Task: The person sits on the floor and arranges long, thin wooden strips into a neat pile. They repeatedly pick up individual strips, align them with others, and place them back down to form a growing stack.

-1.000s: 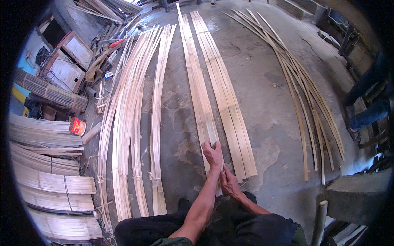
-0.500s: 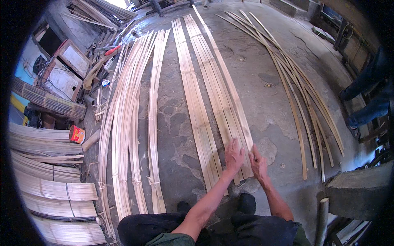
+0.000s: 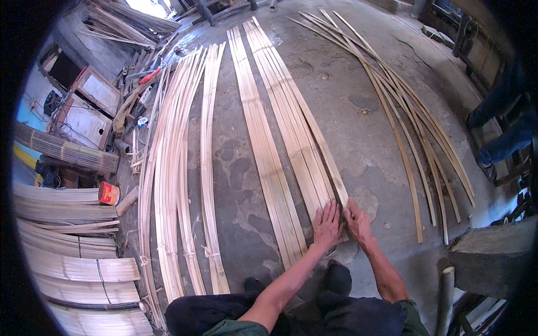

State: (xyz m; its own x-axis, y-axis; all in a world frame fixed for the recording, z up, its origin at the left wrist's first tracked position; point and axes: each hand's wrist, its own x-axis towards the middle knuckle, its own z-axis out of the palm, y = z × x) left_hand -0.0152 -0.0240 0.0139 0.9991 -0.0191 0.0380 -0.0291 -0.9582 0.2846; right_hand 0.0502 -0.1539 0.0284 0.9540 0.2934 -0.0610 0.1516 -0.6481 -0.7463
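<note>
Long pale bamboo strips lie side by side in a row (image 3: 294,123) running away from me on the floor. Flat across the near end of this row, my left hand (image 3: 327,227) rests with its fingers stretched out. My right hand (image 3: 357,219) has its fingers closed on the near end of a single bamboo strip (image 3: 320,144) at the row's right edge. That strip meets the row at the far end, while a narrow dark gap parts them near my hands. Another row of strips (image 3: 259,123) lies just to the left.
Tied bundles of bamboo strips (image 3: 178,168) lie farther left, beside stacked bundles (image 3: 84,269) and a red tin (image 3: 109,194). Loose crossed strips (image 3: 400,106) spread on the right. A person's legs (image 3: 507,134) show at the right edge, above a concrete block (image 3: 493,257).
The single strip has shifted left and toward me, its far end now against the row. My left hand has moved slightly right and flattened over the strips; my right hand has moved a little right.
</note>
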